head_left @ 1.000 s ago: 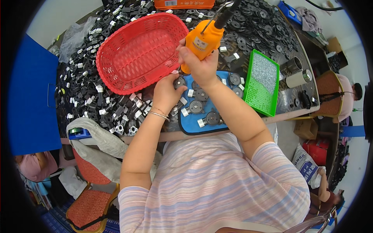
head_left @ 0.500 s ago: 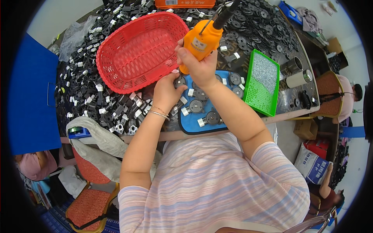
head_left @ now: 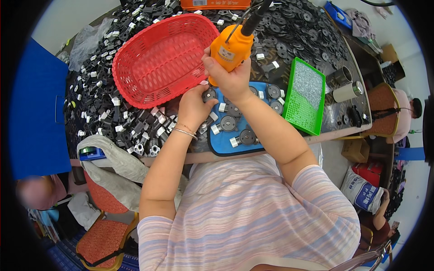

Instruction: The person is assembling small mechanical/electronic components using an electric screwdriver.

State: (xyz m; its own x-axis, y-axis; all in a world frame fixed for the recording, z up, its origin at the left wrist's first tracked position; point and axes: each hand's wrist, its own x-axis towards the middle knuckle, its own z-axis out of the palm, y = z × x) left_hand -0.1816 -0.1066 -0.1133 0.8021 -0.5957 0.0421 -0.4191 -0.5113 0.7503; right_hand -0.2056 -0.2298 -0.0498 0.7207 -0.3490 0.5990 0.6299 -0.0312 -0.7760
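At a workbench heaped with small black parts [head_left: 104, 113], the right hand [head_left: 228, 79] is wrapped around an orange power screwdriver [head_left: 231, 45], held upright above a blue fixture tray [head_left: 221, 147] carrying round grey discs [head_left: 228, 123]; the left hand [head_left: 194, 106], bracelets at the wrist, rests its fingertips on a disc [head_left: 209, 95] at the tray's far left corner, fingers curled narrow. Beside the hands lies a red plastic basket [head_left: 158, 58]; a green tray of screws [head_left: 307, 95] sits to the right.
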